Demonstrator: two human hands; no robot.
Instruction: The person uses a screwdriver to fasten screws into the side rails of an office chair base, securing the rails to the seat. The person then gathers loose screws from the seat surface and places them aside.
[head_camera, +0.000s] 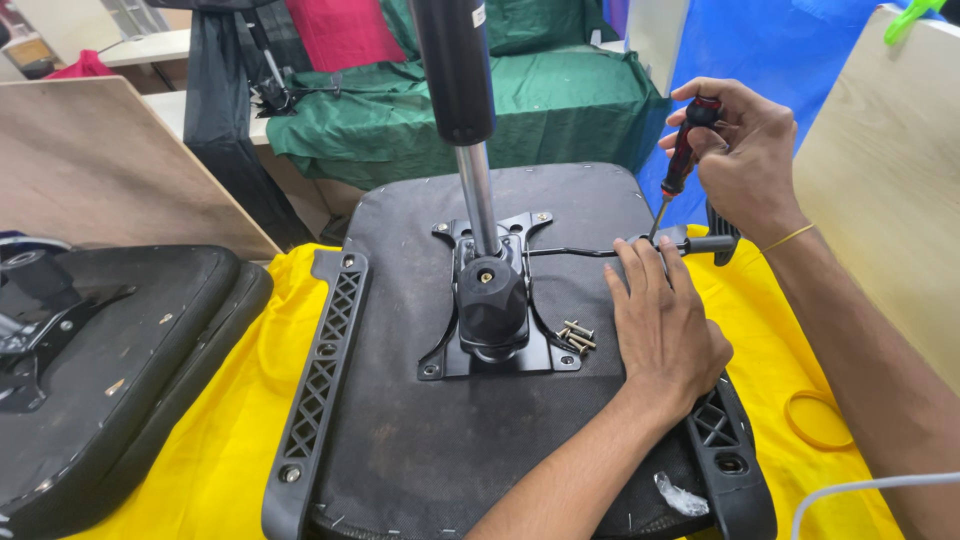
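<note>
Yellow cloth covers the counter, where an upturned black chair seat lies between a second seat at the left edge and a wooden panel close on the right. Left hand presses flat and open beside loose bolts, fingertips at the lever. Right hand has its grip closed around a red-and-black screwdriver, tip down at the lever's end near the seat's right rim.

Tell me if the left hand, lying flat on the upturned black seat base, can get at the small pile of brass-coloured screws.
Probably yes: the left hand lies beside the brass-coloured screws, with nothing between them.
</note>
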